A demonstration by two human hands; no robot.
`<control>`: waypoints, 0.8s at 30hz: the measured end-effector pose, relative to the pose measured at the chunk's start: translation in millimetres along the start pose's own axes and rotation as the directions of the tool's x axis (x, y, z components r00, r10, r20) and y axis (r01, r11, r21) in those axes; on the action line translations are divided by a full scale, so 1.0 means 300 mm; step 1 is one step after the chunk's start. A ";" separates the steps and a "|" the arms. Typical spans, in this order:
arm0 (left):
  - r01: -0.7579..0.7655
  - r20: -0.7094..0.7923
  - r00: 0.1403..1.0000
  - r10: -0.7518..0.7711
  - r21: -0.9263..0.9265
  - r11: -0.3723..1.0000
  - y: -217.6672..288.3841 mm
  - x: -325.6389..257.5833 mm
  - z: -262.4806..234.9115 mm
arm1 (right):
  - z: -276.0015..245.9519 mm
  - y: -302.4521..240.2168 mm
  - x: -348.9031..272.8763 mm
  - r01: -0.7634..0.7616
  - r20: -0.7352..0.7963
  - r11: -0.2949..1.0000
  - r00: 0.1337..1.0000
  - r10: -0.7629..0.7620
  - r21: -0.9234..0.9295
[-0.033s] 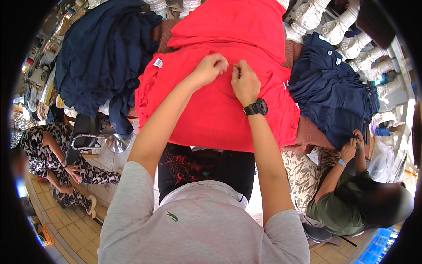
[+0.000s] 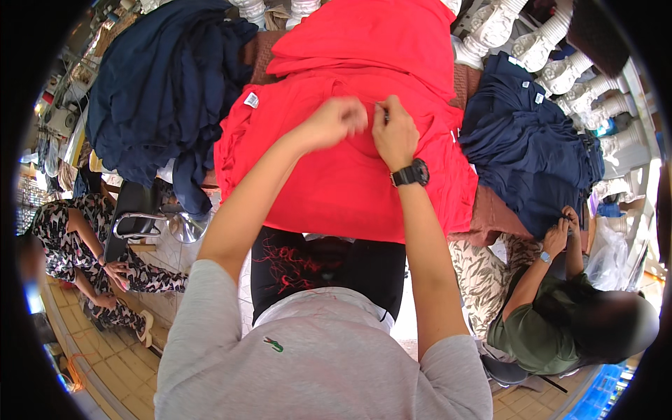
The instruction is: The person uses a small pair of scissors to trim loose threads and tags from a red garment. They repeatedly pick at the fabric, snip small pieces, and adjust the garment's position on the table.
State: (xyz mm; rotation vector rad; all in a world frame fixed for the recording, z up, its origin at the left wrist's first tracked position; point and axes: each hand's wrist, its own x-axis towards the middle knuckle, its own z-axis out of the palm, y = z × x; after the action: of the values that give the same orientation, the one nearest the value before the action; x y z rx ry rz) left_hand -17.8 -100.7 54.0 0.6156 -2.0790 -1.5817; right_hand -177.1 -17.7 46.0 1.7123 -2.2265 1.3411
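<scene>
A red shirt (image 2: 315,189) lies spread over the pile in front of me, with a white tag (image 2: 251,100) at its left side. Just above the cloth, my left hand (image 2: 336,122) is blurred by motion, its fingers curled together; anything between them is too small to make out. Close beside it on the right, my right hand (image 2: 397,133) is closed around a small dark tool, mostly hidden by the fingers. A black watch (image 2: 410,172) sits on that wrist. Loose red threads (image 2: 287,262) cling to my dark trousers.
More red cloth (image 2: 371,35) is heaped behind the shirt. A navy garment pile (image 2: 161,91) stands left, a flatter navy stack (image 2: 518,133) right. At the right, a person in green (image 2: 539,329) handles the navy cloth; another person (image 2: 77,245) sits left beside a black chair (image 2: 133,210).
My left hand has shifted slightly toward me and to the right, and is now more blurred. My right hand has moved a little to the right, still closed.
</scene>
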 end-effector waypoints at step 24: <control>0.041 -0.256 0.964 -0.071 -0.121 0.992 0.237 -0.384 0.013 | -0.107 -0.205 -0.154 -0.574 0.495 0.230 0.807 0.321 0.786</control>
State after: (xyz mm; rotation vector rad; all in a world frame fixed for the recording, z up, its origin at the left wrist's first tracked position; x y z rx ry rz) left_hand 66.1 -11.7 111.9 0.8011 -1.7802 -1.5463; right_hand -124.3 37.0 80.4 1.3403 -2.3062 3.2219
